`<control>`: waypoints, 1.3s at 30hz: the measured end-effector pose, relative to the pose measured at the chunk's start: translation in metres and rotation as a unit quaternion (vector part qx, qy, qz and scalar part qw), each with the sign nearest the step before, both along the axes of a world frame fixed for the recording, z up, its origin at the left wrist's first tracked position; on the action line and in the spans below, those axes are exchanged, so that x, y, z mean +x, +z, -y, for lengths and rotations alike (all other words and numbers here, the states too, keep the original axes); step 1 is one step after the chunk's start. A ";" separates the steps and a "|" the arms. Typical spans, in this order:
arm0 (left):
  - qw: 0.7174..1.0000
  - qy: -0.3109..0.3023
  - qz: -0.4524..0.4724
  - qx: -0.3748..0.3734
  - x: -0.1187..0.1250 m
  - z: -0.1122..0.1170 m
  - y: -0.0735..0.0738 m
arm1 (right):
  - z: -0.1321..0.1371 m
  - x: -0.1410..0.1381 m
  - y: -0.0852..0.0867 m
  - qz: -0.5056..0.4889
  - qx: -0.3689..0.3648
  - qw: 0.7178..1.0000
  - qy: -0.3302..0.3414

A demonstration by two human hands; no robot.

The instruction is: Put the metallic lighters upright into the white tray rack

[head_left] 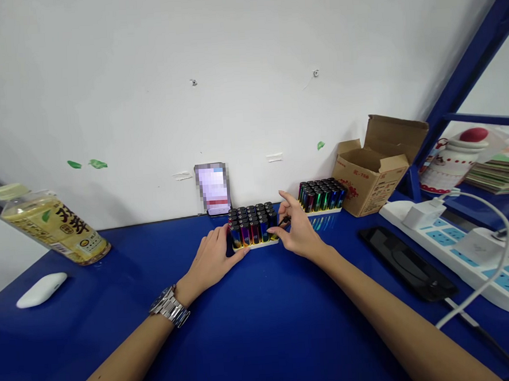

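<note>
1. The blue table (262,311) is the biggest thing. It spreads from 9 o'clock, down past 6, round to 3.
2. A brown box (359,178) stands at 3 o'clock with its flaps up.
3. A white power strip (463,258) lies between 3 and 4 o'clock.
4. A bottle (61,228) of yellow drink is at 9 o'clock.
5. The left hand (213,250), between 7 and 8 o'clock, is spread wide round the near left corner of a pale tray (258,245).
6. The right hand (299,228), at 4 o'clock, pinches a small dark thing (285,219) beside the tray's right end.
7. The tray is just below the middle, toward 6 o'clock. Its long side runs from 9 to 3.
8. The near batteries (254,230) stand in it in rows, black ends pointing up to 12.
9. The far batteries (321,195), at 3 o'clock, stand up too, just beside the box.
10. The small dark thing is partly hidden, so I cannot tell which way it points.
</note>
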State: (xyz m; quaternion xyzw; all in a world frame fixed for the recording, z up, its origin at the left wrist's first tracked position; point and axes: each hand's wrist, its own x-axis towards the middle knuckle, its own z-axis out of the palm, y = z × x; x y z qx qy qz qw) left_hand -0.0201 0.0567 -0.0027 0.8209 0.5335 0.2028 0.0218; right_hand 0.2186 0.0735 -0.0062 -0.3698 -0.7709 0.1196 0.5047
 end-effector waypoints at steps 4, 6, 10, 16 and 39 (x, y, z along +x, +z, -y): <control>1.000 0.002 -0.007 -0.002 0.001 0.001 0.001 | -0.004 -0.003 -0.003 -0.048 -0.005 0.999 -0.016; 1.000 0.005 -0.009 -0.006 0.001 0.001 0.001 | -0.005 -0.002 -0.003 -0.059 -0.019 0.998 -0.028; 1.000 0.005 -0.011 -0.009 0.001 0.000 0.001 | -0.004 0.002 0.000 -0.039 -0.073 0.996 -0.046; 1.000 0.003 -0.009 -0.016 0.000 0.000 0.001 | 0.003 0.007 0.011 0.049 -0.129 0.987 -0.081; 1.000 -0.003 0.014 0.001 0.001 0.002 0.002 | -0.005 0.016 0.013 -0.330 -0.272 0.901 0.073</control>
